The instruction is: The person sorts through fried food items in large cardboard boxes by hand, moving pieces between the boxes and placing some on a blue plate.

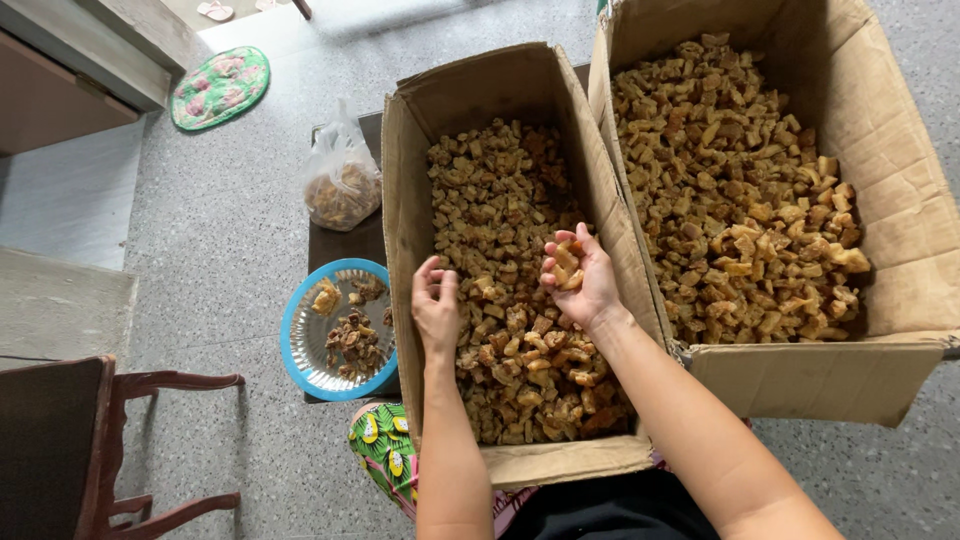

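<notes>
Nearest me, my two forearms reach out over the near end of the narrow cardboard box (497,100), which runs lengthwise away from me, its long axis pointing near to far, open top up so I can work straight down into it. My right hand (580,278) is cupped palm-up, fingers curled narrowly around a small heap of golden-brown fried pieces (567,266), held just above the box's filling, I judge so spills fall back in. My left hand (436,305) hovers beside it, fingers loosely bent, and I cannot tell whether it pinches anything. Left of the box a blue-rimmed plate (297,340) carries darker bits, within easy reach. Farther left lies a clear plastic bag (342,185). To the right sits a wider box (900,200), also full.
</notes>
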